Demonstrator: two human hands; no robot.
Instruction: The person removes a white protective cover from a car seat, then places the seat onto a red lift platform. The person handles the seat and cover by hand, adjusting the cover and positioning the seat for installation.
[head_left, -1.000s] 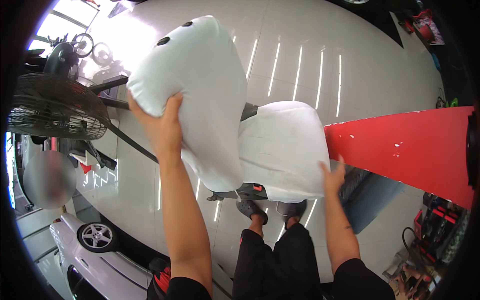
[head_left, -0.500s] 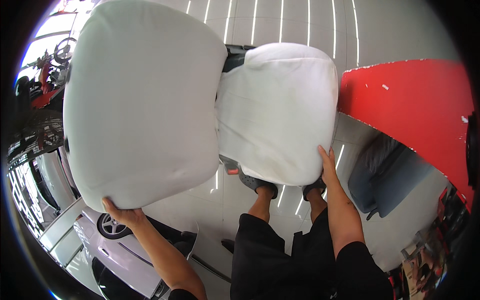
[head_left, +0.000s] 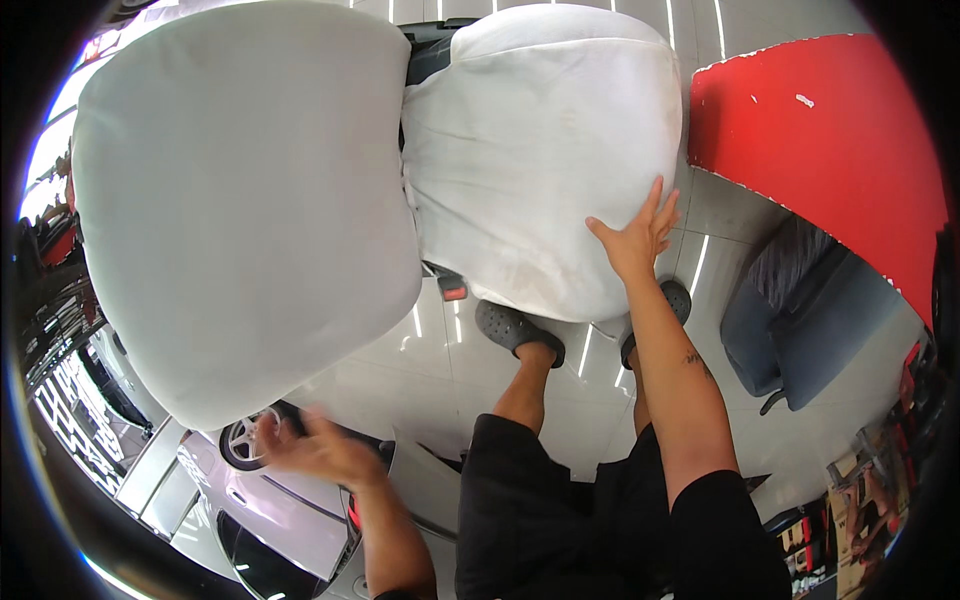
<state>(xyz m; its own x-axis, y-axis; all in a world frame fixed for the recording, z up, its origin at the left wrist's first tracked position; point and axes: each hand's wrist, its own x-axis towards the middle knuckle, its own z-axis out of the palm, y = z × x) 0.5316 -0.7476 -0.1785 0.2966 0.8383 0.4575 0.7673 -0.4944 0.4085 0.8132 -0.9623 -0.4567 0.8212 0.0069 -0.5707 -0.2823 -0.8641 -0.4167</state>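
A car seat stands in front of me in a pale, fitted seat cover. Its broad backrest (head_left: 250,200) fills the left. The seat cushion (head_left: 540,170) on the right has a looser white cover with creases and faint stains. My right hand (head_left: 637,238) rests on the cushion's near right part, fingers spread. My left hand (head_left: 318,450) is off the backrest, just below its lower edge, empty and a little blurred, with fingers stretched out. A seat belt buckle (head_left: 453,288) with a red button sticks out where backrest and cushion meet.
A red car panel (head_left: 810,120) with chipped edges is at the right. Below it, a dark grey seat part (head_left: 800,320) lies on the tiled floor (head_left: 420,400). A pale car (head_left: 270,515) stands at the lower left. Cluttered boxes (head_left: 865,510) sit at the lower right.
My left hand has let go of the backrest's lower edge and moved right. My right hand has shifted from the cushion's edge onto its top, fingers spreading. The seat appears higher in the view.
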